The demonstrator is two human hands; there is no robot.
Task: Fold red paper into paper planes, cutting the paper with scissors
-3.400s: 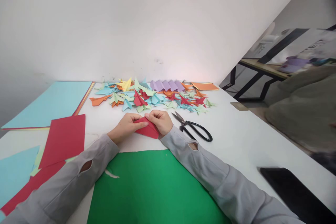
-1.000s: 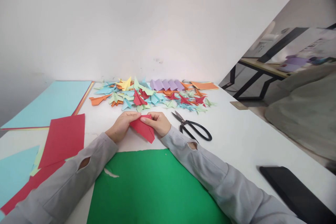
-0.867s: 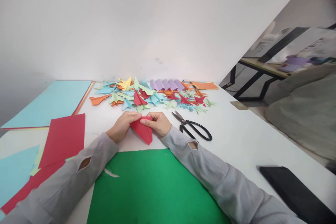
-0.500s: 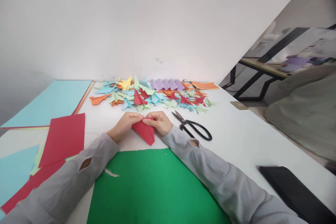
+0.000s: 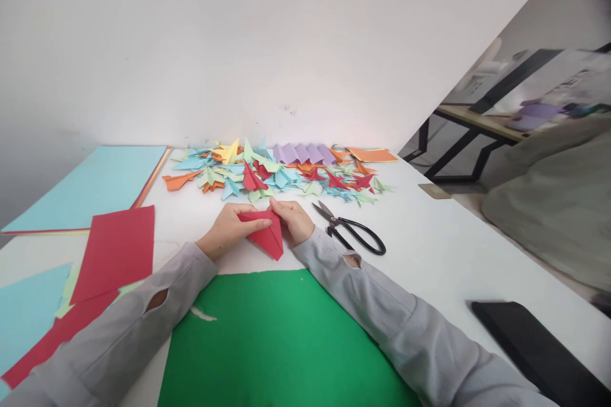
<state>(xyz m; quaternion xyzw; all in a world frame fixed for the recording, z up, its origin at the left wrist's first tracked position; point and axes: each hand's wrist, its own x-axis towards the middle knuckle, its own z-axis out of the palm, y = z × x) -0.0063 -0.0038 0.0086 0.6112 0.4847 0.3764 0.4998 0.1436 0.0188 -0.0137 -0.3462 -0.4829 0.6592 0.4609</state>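
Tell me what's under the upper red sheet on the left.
Beneath the upper red sheet, pale green paper pokes out and the blue-topped stack runs under its far end. How far they extend, or what else is there, is covered.

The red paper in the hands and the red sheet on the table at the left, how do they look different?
The folded paper has slanting creases and narrows at one end; the red sheet looks flat and four-sided. The left hand and right hand hold the folded paper, while neither holds the red sheet, which lies at the left. Both are red paper.
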